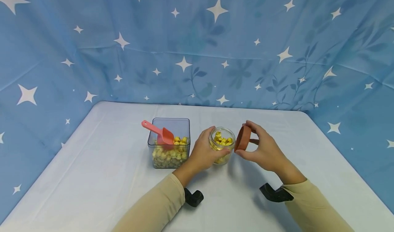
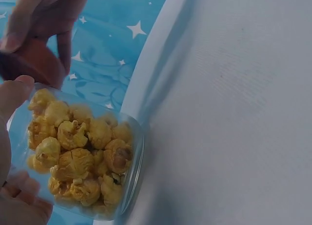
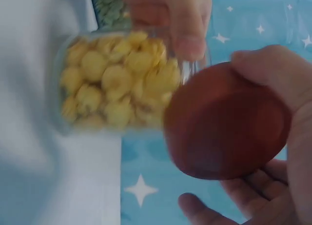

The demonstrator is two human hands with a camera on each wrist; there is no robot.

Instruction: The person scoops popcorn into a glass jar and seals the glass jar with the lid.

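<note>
A clear glass jar (image 1: 222,146) with yellow popcorn (image 2: 78,154) inside stands uncapped, its round mouth facing up. My left hand (image 1: 207,150) grips the jar near its rim, thumb across the near side and fingers behind. Just right of the jar, my right hand (image 1: 266,148) holds a reddish-brown round lid (image 1: 243,138) tilted on its edge, between thumb and fingers. In the right wrist view the lid's hollow face (image 3: 226,127) shows, close to the jar's mouth.
Left of the jar, a clear grey rectangular container (image 1: 170,122) holds more popcorn. A pink scoop (image 1: 165,136) leans in it, handle over the left rim. White cloth covers the table (image 1: 92,163); a blue star-patterned curtain (image 1: 197,43) hangs behind. Each sleeve carries a black wrist mount (image 1: 194,198).
</note>
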